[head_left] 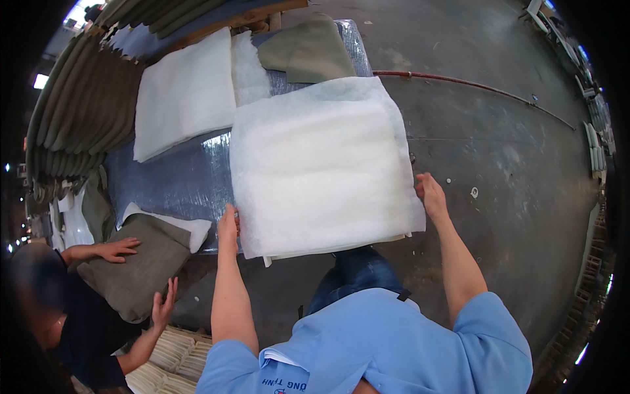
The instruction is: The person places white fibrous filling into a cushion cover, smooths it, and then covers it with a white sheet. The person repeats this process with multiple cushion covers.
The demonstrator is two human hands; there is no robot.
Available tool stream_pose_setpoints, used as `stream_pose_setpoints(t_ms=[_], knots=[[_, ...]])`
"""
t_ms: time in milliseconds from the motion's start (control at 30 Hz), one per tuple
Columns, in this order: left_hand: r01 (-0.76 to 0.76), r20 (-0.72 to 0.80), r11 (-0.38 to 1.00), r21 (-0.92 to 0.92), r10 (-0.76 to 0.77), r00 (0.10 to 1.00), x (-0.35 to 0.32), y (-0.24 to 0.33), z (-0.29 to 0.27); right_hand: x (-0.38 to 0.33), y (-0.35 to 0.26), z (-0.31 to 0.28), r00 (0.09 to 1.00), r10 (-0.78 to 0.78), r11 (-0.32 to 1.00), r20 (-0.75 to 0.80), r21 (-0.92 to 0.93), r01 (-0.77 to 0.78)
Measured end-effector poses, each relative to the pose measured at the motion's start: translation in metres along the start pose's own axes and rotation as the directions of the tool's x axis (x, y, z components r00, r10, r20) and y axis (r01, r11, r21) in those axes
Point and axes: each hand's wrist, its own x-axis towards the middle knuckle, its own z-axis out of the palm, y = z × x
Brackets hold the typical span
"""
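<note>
A thick white wadding pad with a thin, fluffy sheet around its edges lies in front of me. Its near edge shows a pale layer underneath. My left hand is at the pad's near left edge, fingers bent against the wadding. At the right edge, my right hand has its fingers curled in at the side of the same pad. Both hands look closed on its edges, though some fingertips are hidden.
A plastic-wrapped table carries a white wadding stack and a grey-green fabric piece. Brown-grey cushions are piled far left. At lower left, a co-worker's hands handle a grey-brown cover. A reddish hose crosses the floor.
</note>
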Motion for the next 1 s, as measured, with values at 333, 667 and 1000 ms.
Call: stream_pose_setpoints(t_ms=[333,667,1000], knots=[[-0.254,-0.21,0.966,0.048,0.259,0.943,0.045,0.007,0.045,0.023,-0.015,0.061,0.963,-0.167,0.958,-0.212,-0.265,0.108],[-0.223,-0.251,0.967,-0.125,0.187,0.95,0.053,-0.005,0.053,0.041,0.01,0.061,0.969,-0.103,0.98,-0.223,-0.189,0.06],[0.138,0.094,0.982,-0.125,-0.127,0.987,0.052,0.06,0.009,0.066,-0.07,0.017,0.949,0.222,0.95,0.222,0.17,-0.262]])
